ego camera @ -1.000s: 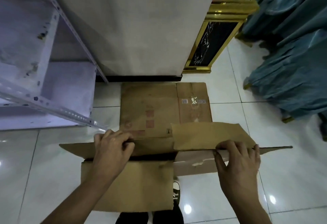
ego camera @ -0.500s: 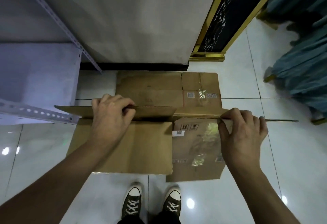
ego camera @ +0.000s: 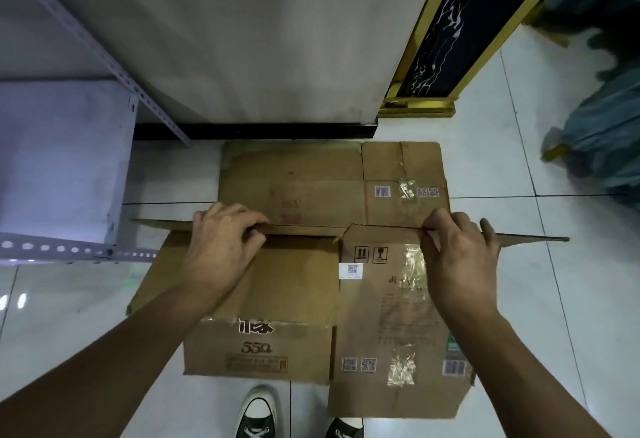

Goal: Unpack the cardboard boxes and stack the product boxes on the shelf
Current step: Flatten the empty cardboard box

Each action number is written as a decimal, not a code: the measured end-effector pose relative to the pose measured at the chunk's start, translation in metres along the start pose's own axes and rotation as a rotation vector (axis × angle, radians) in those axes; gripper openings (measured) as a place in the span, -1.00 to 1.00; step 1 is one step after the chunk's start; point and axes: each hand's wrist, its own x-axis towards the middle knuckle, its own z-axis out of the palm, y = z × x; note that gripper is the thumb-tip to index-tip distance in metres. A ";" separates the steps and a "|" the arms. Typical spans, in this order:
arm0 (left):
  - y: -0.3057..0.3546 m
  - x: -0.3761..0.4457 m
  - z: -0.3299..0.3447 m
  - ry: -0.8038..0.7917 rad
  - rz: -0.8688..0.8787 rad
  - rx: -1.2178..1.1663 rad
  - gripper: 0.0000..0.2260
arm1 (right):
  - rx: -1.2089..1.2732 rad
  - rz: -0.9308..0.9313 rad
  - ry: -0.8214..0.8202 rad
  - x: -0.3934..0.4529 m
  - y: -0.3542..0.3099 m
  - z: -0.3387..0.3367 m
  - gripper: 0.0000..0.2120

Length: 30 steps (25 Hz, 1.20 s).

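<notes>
I hold a flattened brown cardboard box (ego camera: 294, 292) by its top edge, so it hangs in front of me above the white tiled floor. My left hand (ego camera: 221, 250) grips that edge left of the middle. My right hand (ego camera: 457, 257) pinches the same edge on the right, beside a strip of clear tape. Its lower panels show black print, barcodes and QR labels. A second flattened cardboard box (ego camera: 311, 181) lies on the floor behind it, against the wall. No product boxes are in view.
A white metal shelf (ego camera: 69, 167) with perforated uprights stands at the left. A black panel in a gold frame (ego camera: 450, 32) leans at the upper right, teal fabric (ego camera: 602, 146) beside it. My two sneakers (ego camera: 258, 417) show at the bottom.
The view has tilted further down. The held cardboard has swung from nearly flat to hanging, so its printed lower panels now face me. Both hands keep their hold on the top edge.
</notes>
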 end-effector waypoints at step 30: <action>0.038 -0.198 -0.128 -0.407 -0.091 -0.252 -0.65 | 0.002 -0.319 -0.394 -0.168 0.028 -0.160 -0.41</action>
